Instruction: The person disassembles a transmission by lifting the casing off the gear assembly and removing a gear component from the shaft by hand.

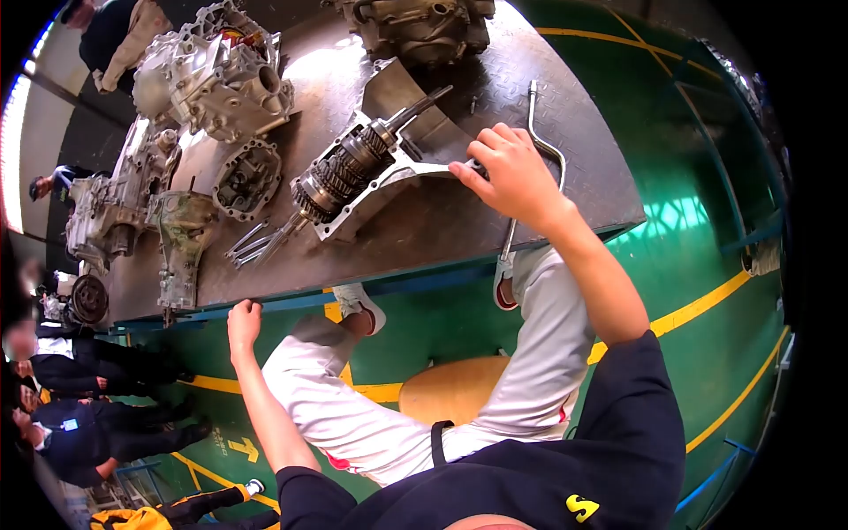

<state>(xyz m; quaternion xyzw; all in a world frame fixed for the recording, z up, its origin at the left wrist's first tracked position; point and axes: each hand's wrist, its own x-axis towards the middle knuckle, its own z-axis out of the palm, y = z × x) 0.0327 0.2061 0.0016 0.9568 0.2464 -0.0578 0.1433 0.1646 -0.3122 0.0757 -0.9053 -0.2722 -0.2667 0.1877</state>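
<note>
A transmission gear shaft assembly (344, 172) lies in an open half of a gearbox casing (393, 173) on the metal workbench (247, 284). My right hand (508, 172) is closed over the near right end of that casing, with fingers curled down and thumb to the left. What lies under the palm is partly hidden. A long cranked speed-handle wrench (549, 150) rests just right of this hand. My left hand (245, 327) is curled closed at the bench's front edge, with nothing visible in it. Several slim metal tools (252, 245) lie near the shaft's lower end.
A large gearbox housing (216, 79), a round cover (248, 179) and a tail housing (181, 234) stand on the bench's left. Another casing (420, 26) sits at the back. A wooden stool (446, 389) is beneath me. Several people stand at left.
</note>
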